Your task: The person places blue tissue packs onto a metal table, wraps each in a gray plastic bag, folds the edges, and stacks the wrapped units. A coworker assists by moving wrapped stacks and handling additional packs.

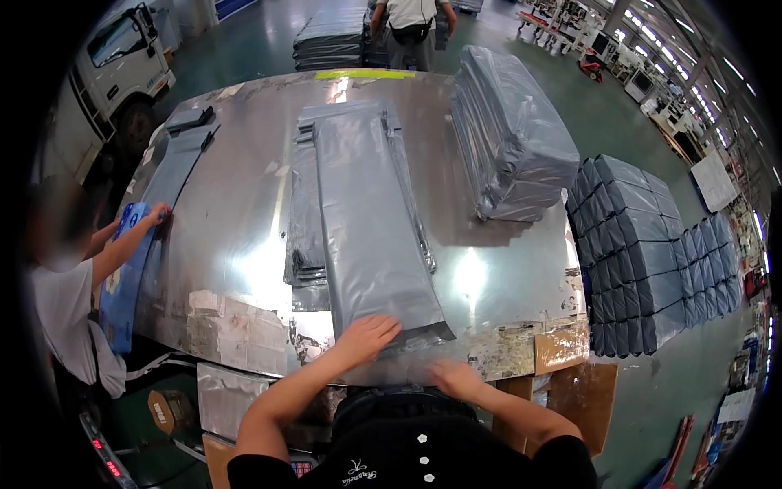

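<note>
Item: one grey plastic bag (366, 220), long and flat, lying at the centre of my metal-topped table (236, 204), its length running from 12 o'clock to 6 o'clock. Surface smooth, with a soft sheen and faint lengthwise creases; outline broader at my end than at the far one. A dark strip (423, 335) crosses the near end, showing at 5 o'clock.

Beneath: a pile of similar grey bags (305, 220), glossier and crinkled, edges jutting unevenly at 9 and 3 o'clock.

My left hand (369, 337): at 6 o'clock, laid palm-down on the bag's near end, fingers straight and close together. My right hand (458, 381): at 5 o'clock, just beside the table's near edge, blurred; whether it grips anything I cannot tell.

Also listed: one tall stack of grey wrapped bundles (517, 122), on the table at 2 o'clock; darker grey bundles (635, 244), beyond the edge at 3 o'clock.
</note>
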`<state>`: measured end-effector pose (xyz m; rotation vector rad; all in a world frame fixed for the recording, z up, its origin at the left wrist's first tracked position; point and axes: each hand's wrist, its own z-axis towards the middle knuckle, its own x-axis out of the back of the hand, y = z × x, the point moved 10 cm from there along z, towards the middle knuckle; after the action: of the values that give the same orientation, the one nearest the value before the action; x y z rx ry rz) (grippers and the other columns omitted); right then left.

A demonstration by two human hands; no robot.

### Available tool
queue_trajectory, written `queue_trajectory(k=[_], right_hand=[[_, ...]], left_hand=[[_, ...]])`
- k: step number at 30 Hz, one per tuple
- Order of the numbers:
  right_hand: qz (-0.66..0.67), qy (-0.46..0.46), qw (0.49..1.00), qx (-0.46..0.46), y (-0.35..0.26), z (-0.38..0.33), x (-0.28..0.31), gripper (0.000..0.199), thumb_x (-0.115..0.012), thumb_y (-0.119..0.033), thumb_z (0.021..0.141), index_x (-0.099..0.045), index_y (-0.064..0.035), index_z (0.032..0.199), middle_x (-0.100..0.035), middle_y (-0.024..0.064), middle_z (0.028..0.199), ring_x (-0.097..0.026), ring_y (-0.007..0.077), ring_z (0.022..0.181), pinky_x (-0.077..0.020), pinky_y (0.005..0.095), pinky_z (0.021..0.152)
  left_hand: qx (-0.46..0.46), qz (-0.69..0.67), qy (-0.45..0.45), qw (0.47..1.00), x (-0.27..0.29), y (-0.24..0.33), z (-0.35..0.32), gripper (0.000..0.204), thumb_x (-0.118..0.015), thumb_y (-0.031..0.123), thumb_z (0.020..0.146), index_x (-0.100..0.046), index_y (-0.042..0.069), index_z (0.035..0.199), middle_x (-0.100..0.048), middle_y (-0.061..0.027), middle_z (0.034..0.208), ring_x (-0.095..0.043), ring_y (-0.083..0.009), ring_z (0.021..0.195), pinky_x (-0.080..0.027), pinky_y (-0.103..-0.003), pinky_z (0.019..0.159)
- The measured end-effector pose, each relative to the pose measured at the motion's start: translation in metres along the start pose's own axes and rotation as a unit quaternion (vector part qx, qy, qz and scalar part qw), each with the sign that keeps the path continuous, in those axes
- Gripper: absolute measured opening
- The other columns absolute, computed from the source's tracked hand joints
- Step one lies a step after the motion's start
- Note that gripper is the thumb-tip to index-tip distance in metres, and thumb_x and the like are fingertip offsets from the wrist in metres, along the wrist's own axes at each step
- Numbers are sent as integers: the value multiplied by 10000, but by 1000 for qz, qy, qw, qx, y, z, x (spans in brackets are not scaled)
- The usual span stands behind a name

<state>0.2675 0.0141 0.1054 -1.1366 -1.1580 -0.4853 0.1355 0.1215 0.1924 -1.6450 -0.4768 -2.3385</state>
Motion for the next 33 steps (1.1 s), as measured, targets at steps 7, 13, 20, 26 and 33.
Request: queue_trajectory(k=[7,13,20,26,33], right_hand=[[-217,36,965,146,-29,108,-41,184,-555,-179,791,-605,-50,913,-569,89,926,-547,254,898,-466,347,799],[-152,85,978,119,-19,113,27,106,-562,-145,776,-571,-61,840,-534,100,854,-534,266,858,-449,369,771],[-75,157,982,71,7,169,86,174,-600,-86,736,-546,-13,884,-533,157,890,-537,326,869,-447,396,760],[6,278,959,-56,33,165,178,509,-739,-231,695,-526,-12,1103,-518,176,1051,-546,341,949,-462,413,774],[-2,140,989,48,29,82,142,307,-736,-201,719,-588,-75,956,-557,118,965,-537,301,907,-437,399,771]], left_hand=[[-101,132,-135,977,-110,-38,-22,516,-470,161,840,-466,44,1344,-438,-89,1423,-436,-213,1286,-370,-323,1042],[122,-246,-136,952,-65,-56,-16,428,-563,209,902,-500,28,1284,-526,-138,1321,-529,-276,1183,-428,-356,986],[259,-394,-168,865,-30,-104,-63,475,-697,348,833,-571,37,1169,-660,-158,1043,-629,-282,984,-479,-342,853],[411,-359,7,838,-41,-152,-113,221,-762,177,771,-614,13,761,-624,-70,659,-573,-143,627,-453,-287,632],[389,-403,98,823,-39,-159,-114,190,-745,126,787,-596,9,776,-552,-24,631,-489,-89,633,-425,-270,616]])
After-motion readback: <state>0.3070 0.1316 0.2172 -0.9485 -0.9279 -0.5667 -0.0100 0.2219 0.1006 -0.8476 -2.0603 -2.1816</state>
